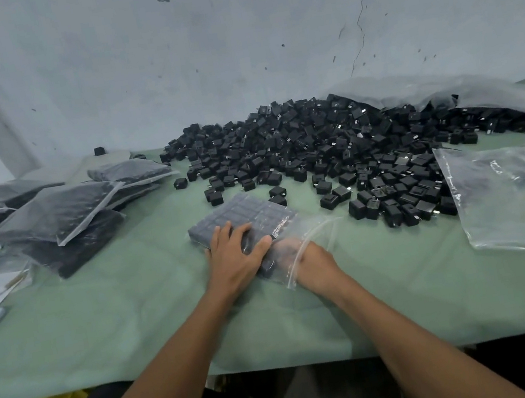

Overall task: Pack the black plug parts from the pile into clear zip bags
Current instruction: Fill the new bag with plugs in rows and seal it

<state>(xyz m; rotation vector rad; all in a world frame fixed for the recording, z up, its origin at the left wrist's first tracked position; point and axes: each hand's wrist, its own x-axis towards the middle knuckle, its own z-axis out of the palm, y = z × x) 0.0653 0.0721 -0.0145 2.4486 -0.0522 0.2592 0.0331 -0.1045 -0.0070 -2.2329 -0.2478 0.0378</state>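
Where the bag lies: our clear zip bag (246, 213) is flat on the green cloth (130, 328), just in front of the pile (331, 138), with black plugs in neat rows inside.
Left hand: our left hand (234, 255) rests flat on the bag's near end, fingers straight, pressing the rows down.
Right hand: our right hand (316, 266) reaches into the bag's open mouth. Its fingers blur behind the plastic, so we cannot tell whether they grip anything.
Plugs: we judge them hard and light singly, easy to pinch by their flat sides.
Filled bag: we expect it heavy, floppy and slick, so it is best carried with a palm under the block, not by the zip edge.
Other bags: empty bags (510, 192) lie to our right and filled bags (58, 212) to our left.
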